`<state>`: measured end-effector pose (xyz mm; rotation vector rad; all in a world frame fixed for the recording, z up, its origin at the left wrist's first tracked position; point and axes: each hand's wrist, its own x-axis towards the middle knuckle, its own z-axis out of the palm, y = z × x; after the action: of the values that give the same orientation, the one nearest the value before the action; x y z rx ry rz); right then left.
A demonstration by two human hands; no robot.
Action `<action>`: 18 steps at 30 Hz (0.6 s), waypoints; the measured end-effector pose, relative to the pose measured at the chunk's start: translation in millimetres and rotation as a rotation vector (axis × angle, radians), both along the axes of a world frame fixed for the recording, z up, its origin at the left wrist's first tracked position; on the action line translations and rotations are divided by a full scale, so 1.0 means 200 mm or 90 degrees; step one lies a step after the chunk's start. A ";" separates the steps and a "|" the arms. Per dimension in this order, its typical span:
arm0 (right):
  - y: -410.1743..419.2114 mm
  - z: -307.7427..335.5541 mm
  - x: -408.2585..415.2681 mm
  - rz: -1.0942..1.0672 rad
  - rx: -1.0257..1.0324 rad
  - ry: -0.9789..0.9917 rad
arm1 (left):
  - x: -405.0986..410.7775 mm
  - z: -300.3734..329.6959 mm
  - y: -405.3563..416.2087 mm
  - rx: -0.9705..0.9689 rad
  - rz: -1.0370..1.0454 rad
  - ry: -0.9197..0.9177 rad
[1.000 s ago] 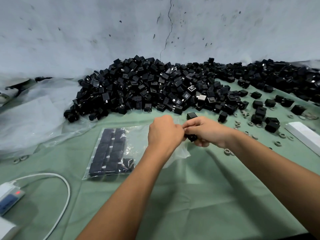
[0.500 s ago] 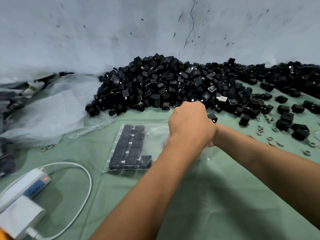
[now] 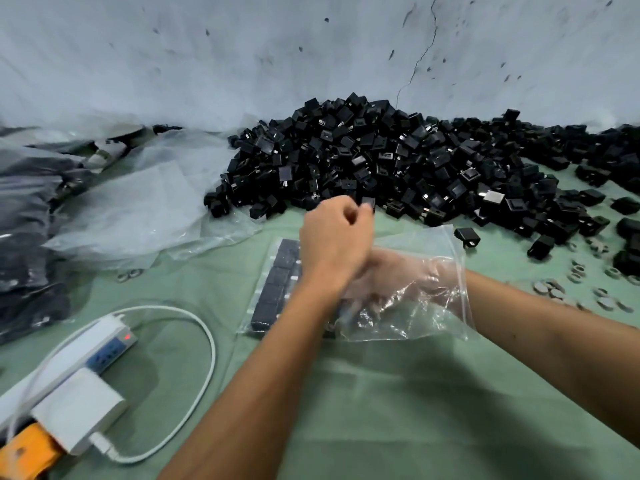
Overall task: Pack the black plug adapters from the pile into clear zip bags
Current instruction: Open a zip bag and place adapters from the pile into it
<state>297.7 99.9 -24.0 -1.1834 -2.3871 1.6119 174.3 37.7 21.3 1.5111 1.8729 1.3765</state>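
Note:
A big pile of black plug adapters (image 3: 398, 161) lies against the wall. In front of it a clear zip bag (image 3: 440, 258) rests on the green cloth, with rows of adapters (image 3: 277, 282) packed in its left part. My right hand (image 3: 394, 282) is inside the bag up to the wrist, blurred by the plastic, its fingers near loose adapters at the bag's bottom. My left hand (image 3: 336, 237) hovers over the bag's top edge, fingers curled, pinching one black adapter (image 3: 368, 202) at the pile's front edge.
A white power strip (image 3: 79, 355), a white charger block (image 3: 76, 407) and a looping cable (image 3: 204, 341) lie at the lower left, beside an orange object (image 3: 24, 452). Clear plastic sheets (image 3: 138, 209) and dark filled bags (image 3: 24, 237) sit left. Grey rings (image 3: 554, 289) and stray adapters (image 3: 467, 235) scatter right.
The view swung left. My right hand went from the bag's mouth deep inside the bag. My left hand rose from the bag's opening toward the pile's front edge.

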 end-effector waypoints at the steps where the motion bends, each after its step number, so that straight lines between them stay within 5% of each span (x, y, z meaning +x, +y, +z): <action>1: -0.01 0.01 -0.02 0.011 0.001 -0.016 | -0.08 -0.04 0.02 -0.016 0.034 -0.020; 5: -0.06 0.08 -0.08 0.044 -0.025 -0.020 | -0.31 -0.15 0.05 -0.056 0.139 -0.047; 18: -0.06 -0.02 -0.11 -0.016 0.031 -0.020 | -0.38 -0.22 0.04 -0.013 0.125 -0.053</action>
<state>276.3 88.7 -27.5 -1.2337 -2.4062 1.5294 98.8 46.2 -21.7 1.2674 2.0210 1.4754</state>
